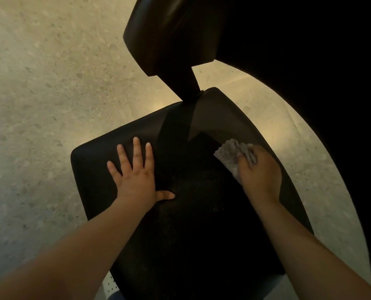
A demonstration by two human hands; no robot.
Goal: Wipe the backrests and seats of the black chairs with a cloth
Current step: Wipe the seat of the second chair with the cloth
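A black chair fills the middle of the view, its wide seat [193, 224] below me and its backrest [175, 33] standing at the top, joined by a narrow black post. My left hand [136, 176] lies flat on the left part of the seat with the fingers spread. My right hand [260, 172] grips a bunched grey cloth [230, 154] and presses it on the seat's right side, near the far edge.
Pale speckled stone floor [50, 94] surrounds the chair on the left and behind. A large dark curved mass [321, 61] fills the upper right and runs down the right edge. A small white perforated piece [109, 284] shows under the seat's front left.
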